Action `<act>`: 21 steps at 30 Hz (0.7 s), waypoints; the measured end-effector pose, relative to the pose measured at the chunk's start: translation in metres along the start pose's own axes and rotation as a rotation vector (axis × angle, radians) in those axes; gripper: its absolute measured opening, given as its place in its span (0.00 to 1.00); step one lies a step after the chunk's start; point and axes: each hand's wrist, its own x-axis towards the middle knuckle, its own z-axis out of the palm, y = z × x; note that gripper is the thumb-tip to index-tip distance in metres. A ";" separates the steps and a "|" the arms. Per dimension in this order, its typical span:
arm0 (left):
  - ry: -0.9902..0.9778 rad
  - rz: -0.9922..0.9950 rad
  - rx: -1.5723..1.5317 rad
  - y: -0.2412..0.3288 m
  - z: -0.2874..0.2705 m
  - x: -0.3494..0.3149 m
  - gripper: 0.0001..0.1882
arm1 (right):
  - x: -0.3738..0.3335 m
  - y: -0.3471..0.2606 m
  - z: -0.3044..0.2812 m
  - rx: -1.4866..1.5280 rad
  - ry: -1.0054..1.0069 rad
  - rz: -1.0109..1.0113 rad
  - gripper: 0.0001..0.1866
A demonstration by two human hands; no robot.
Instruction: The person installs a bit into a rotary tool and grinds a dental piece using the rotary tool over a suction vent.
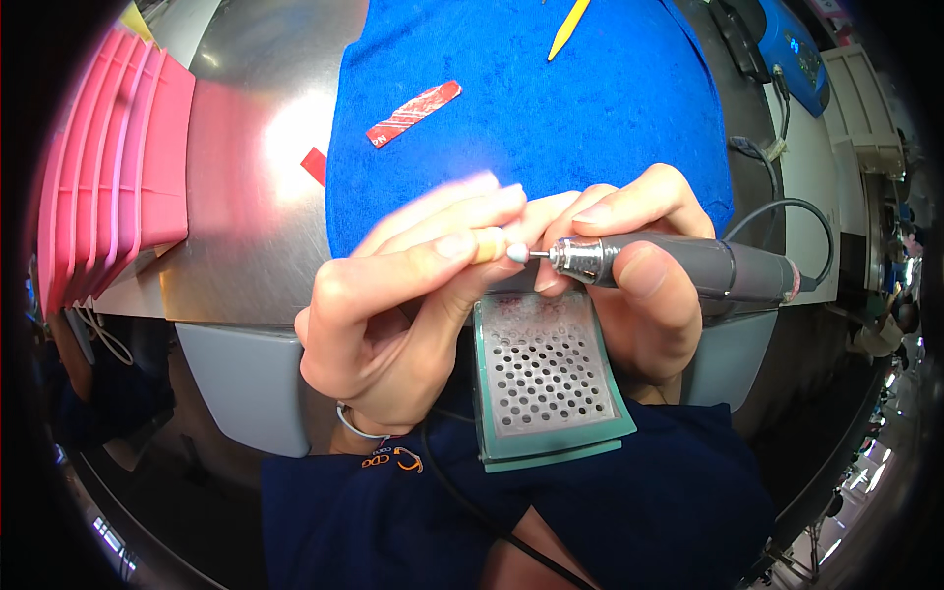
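Observation:
My right hand (pixel 644 265) is closed around a dark grey rotary handpiece (pixel 678 264), which lies nearly level and points left. A thin metal shank with a small pale-blue grinding tip (pixel 517 253) sticks out of its silver collar. My left hand (pixel 403 305) pinches a small cream-yellow piece (pixel 488 245) right beside the tip; its kind is not clear, and fingers hide part of it. Whether tip and piece touch I cannot tell. Below both hands is a perforated metal plate (pixel 546 379) in a green frame (pixel 560 450), with pale dust on its far part.
A blue towel (pixel 590 118) covers the middle of the metal table (pixel 256 216). On it lie a red patterned strip (pixel 413 114) and a yellow pencil-like stick (pixel 567 31). Stacked pink trays (pixel 118 167) stand left. A cord (pixel 826 226) leaves the handpiece; a blue control unit (pixel 792 59) sits far right.

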 end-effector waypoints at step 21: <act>0.117 0.020 -0.057 -0.002 0.006 -0.006 0.17 | 0.001 0.000 -0.006 -0.107 -0.062 -0.021 0.12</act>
